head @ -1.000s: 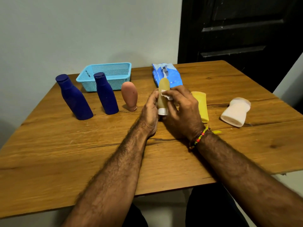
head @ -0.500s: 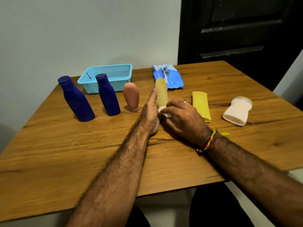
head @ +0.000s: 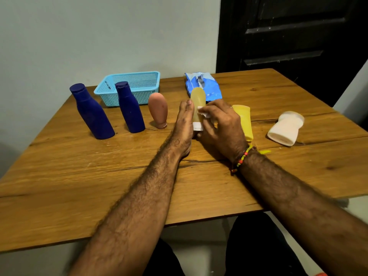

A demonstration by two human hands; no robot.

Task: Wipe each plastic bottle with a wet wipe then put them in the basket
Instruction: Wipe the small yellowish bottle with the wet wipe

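Six bottles: all on the table (head: 83, 198), none in the basket (head: 131, 87).
Tan bottle (head: 197, 100): upright on its white cap, mid-table, between the two hands.
Left hand (head: 184, 124): fingers straight, flat against the tan bottle's left side; not curled round it.
Right hand (head: 221, 124): fingers curled, pinching a white wipe (head: 203, 112) against the tan bottle's right side.
Navy bottles: two, upright, left of the hands; the outer one (head: 90, 112) stands nearer the left table edge, the inner one (head: 129, 108) just in front of the basket.
Brown bottle (head: 158, 109): standing cap-down, between the inner navy bottle and the left hand, apart from both.
Yellow bottle (head: 244, 120): lying flat, just behind the right hand, partly hidden by it.
White bottle (head: 284, 128): lying on its side, well right, near the right table edge.
Basket: light blue mesh, at the far edge by the wall; navy bottles stand before its front rim.
Wipes pack (head: 205, 86): blue, at the far edge, right behind the tan bottle.
Open room: wide bare wood between the near edge and the bottles, crossed by both forearms; more bare wood at the far right corner.
Near edge: runs above the person's dark-clad knees.
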